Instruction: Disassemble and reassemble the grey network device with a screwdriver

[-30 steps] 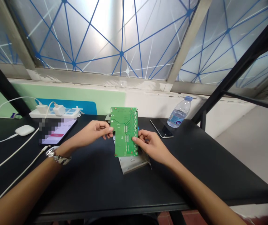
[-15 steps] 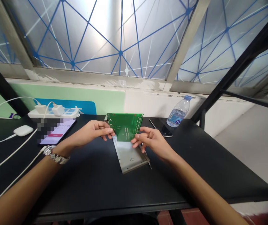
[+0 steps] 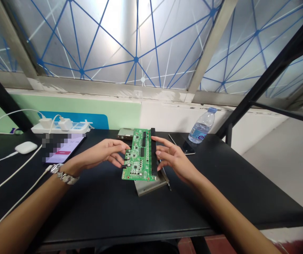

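Observation:
Between my hands is a green circuit board (image 3: 138,155), its component side facing me, with black chips and a long black connector strip (image 3: 153,155) down its right edge. My left hand (image 3: 107,153) grips the board's left edge between thumb and fingers. On the other side, my right hand (image 3: 174,157) has its fingers against the connector strip. Under the board lies a grey metal plate (image 3: 146,187) on the desk, mostly covered by it. A thin pen-like tool (image 3: 168,184) rests along the plate's right side.
A phone with a lit screen (image 3: 65,150), a white earbud case (image 3: 26,147) and white cables are at left, before a power strip (image 3: 61,126). Behind the board sits a small metal box (image 3: 125,133). A dark phone (image 3: 184,145) and a water bottle (image 3: 202,126) stand back right.
The circuit board has been turned over from its plain underside to its component side. It now reaches lower over the metal plate, and the small metal box shows behind it.

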The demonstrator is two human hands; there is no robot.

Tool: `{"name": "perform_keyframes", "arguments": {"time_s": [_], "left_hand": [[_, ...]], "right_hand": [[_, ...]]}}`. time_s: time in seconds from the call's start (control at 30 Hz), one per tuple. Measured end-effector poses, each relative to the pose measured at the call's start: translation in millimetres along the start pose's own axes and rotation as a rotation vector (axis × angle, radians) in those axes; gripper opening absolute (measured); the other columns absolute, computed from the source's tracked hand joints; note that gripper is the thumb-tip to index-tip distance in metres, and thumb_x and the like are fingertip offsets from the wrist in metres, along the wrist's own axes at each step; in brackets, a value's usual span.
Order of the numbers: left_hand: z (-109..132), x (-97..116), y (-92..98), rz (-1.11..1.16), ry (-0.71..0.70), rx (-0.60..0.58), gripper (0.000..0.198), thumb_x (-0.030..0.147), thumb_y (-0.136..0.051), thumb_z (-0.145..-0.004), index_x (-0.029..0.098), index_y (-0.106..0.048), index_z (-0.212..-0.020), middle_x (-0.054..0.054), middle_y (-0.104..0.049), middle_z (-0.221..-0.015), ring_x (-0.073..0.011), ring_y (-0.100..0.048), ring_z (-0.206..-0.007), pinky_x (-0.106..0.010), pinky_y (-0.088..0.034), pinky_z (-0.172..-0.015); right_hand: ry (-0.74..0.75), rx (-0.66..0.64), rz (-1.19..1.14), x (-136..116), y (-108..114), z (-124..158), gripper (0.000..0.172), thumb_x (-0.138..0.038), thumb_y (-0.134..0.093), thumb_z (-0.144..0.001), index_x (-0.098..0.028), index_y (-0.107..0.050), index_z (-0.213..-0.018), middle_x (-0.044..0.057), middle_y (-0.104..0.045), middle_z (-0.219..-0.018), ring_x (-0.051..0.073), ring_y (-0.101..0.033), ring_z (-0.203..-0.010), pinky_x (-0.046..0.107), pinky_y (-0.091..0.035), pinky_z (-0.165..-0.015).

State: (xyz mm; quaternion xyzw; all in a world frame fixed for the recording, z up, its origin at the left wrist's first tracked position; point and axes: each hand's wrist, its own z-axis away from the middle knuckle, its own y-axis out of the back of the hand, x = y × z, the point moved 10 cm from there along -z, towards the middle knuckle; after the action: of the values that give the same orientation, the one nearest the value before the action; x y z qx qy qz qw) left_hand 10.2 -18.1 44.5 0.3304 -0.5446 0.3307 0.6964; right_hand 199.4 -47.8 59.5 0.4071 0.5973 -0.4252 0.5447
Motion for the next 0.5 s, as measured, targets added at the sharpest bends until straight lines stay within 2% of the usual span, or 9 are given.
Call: {"name": "perform_keyframes", "arguments": {"time_s": [0.13,0.23,0.3,0.37,0.5], "left_hand": [[-2.3,-7.8,-2.6,-0.007,0.02,-0.028,0.041,0.047,-0.067,-0.085,0.018,-0.068,-0.114,-0.012,-0.069,-0.11,-0.0214,-0.072,-0.085,-0.035,-0.061,-0.082],[-2.5,-8.5,-7.7,-0.011,-0.002,-0.07,0.043,0.048,-0.065,-0.087,0.019,-0.067,-0.119,-0.013,-0.069,-0.117,-0.024,-0.071,-0.095,-0.041,-0.057,-0.093],[-1.4,-5.6,-13.3,-0.007,-0.027,-0.098,0.046,0.048,-0.064,-0.088,0.021,-0.066,-0.124,-0.012,-0.069,-0.121,-0.026,-0.069,-0.103,-0.043,-0.054,-0.097],[0.3,-0.5,-19.1,-0.003,-0.062,-0.109,0.048,0.048,-0.064,-0.088,0.022,-0.064,-0.128,-0.012,-0.068,-0.125,-0.0283,-0.065,-0.113,-0.046,-0.053,-0.1],[3.4,10.0,-29.2,0.008,-0.146,-0.105,0.049,0.042,-0.07,-0.085,0.025,-0.062,-0.13,-0.011,-0.064,-0.132,-0.0317,-0.058,-0.125,-0.049,-0.051,-0.101]], "right_hand": [[0.016,-0.035,0.03,-2.7,-3.9,1.6,0.079,-0.021,-0.069,-0.078,-0.026,-0.038,-0.15,0.009,-0.057,-0.111,0.015,-0.055,-0.081,0.029,-0.057,-0.061],[0.044,-0.112,0.056,-7.4,-12.6,4.8,0.091,-0.019,-0.069,-0.076,-0.029,-0.026,-0.156,0.01,-0.059,-0.12,0.016,-0.058,-0.08,0.032,-0.056,-0.067],[0.072,-0.166,0.09,-11.4,-19.1,8.0,0.094,-0.019,-0.069,-0.076,-0.03,-0.022,-0.157,0.012,-0.057,-0.131,0.022,-0.061,-0.095,0.036,-0.055,-0.076],[0.089,-0.201,0.122,-14.1,-24.3,11.4,0.096,-0.02,-0.069,-0.077,-0.031,-0.018,-0.158,0.012,-0.05,-0.144,0.028,-0.057,-0.115,0.039,-0.054,-0.083],[0.118,-0.279,0.117,-18.0,-36.8,19.2,0.1,-0.019,-0.069,-0.079,-0.038,-0.011,-0.158,0.008,-0.033,-0.159,0.032,-0.049,-0.129,0.04,-0.055,-0.083]]}}
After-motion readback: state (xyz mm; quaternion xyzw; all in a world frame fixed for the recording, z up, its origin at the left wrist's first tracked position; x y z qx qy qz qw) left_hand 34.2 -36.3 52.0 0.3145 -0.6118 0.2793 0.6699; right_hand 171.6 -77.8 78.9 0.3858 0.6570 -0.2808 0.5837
